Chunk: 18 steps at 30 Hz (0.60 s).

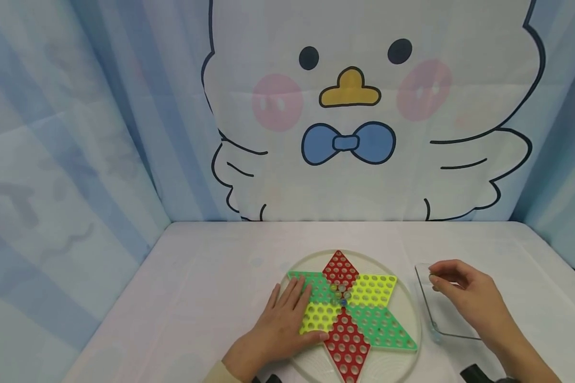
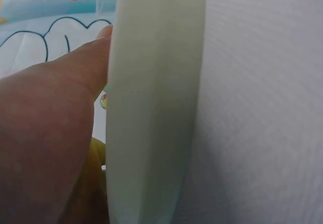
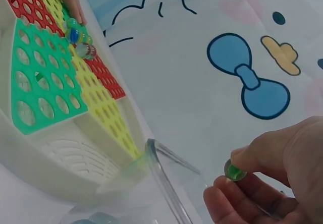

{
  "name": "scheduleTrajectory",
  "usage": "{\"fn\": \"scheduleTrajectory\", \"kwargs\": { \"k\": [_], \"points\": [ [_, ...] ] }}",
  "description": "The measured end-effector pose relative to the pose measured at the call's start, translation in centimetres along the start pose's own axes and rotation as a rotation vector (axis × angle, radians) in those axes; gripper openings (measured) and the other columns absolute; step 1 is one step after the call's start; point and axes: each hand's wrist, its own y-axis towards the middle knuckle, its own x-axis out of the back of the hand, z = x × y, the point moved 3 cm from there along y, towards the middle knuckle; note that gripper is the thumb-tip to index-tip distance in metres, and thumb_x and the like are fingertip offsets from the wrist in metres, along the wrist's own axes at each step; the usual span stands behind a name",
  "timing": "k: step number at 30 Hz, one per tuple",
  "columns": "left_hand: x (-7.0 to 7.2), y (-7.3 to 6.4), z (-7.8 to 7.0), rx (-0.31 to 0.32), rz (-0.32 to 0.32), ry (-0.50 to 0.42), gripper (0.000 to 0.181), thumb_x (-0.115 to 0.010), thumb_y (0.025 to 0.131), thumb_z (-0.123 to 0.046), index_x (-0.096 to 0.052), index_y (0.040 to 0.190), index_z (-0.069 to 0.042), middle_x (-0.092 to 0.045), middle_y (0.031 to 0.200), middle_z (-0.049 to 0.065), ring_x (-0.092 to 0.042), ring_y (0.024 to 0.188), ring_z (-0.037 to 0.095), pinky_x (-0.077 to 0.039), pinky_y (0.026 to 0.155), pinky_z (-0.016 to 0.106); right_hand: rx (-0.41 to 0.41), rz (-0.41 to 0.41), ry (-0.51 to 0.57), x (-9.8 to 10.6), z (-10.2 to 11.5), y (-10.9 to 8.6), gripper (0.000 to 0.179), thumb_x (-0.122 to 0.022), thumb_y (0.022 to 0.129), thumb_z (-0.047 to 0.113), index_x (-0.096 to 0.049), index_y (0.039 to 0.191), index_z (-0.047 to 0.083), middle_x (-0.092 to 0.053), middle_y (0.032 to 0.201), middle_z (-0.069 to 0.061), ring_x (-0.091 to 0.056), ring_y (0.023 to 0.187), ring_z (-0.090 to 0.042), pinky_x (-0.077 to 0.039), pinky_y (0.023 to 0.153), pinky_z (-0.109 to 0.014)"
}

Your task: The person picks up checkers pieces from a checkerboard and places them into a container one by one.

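A round Chinese checkers board point(image 1: 393, 367) with red, yellow and green star points lies on the table. Several glass marbles point(image 1: 341, 293) cluster at its middle. My left hand point(image 1: 282, 330) rests flat on the board's left side, fingers spread over the green and yellow points. Between thumb and fingers, my right hand point(image 1: 469, 298) pinches a green glass marble point(image 3: 234, 171), above a clear plastic box point(image 1: 452, 335) to the right of the board. In the left wrist view, the board's pale rim point(image 2: 151, 103) hides most of the playing surface.
White cloth covers the table point(image 1: 191, 287). Behind it hangs a curtain point(image 1: 354, 186) printed with a cartoon bird in a blue bow tie. Some blue-tinted marbles point(image 3: 93, 219) show in the clear box. Black camera parts point(image 1: 476, 374) sit by the right wrist.
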Motion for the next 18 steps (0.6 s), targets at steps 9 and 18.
{"fn": "scheduleTrajectory", "kwargs": {
  "k": [9, 18],
  "points": [
    [-0.2, 0.0, 0.1, 0.014, 0.010, 0.002, 0.097, -0.040, 0.092, -0.075, -0.016, 0.160, -0.011, -0.008, 0.168, 0.010, -0.008, 0.156, 0.026, -0.010, 0.124, 0.054, -0.073, 0.097, -0.072, -0.7, -1.0, 0.3, 0.026, -0.059, 0.100, 0.014, -0.059, 0.122, 0.000, -0.064, 0.121, -0.021, -0.061, 0.085, 0.007, -0.055, 0.070, -0.017],
    [-0.2, 0.2, 0.1, 0.019, 0.029, -0.010, 0.097, -0.039, 0.091, -0.076, -0.016, 0.160, -0.011, -0.007, 0.168, 0.009, -0.006, 0.156, 0.025, -0.008, 0.125, 0.054, -0.101, 0.144, -0.155, -1.0, -1.3, 0.8, 0.022, -0.061, 0.096, 0.008, -0.061, 0.116, 0.000, -0.065, 0.116, -0.020, -0.065, 0.101, -0.029, -0.055, 0.072, -0.027]
  ]
}}
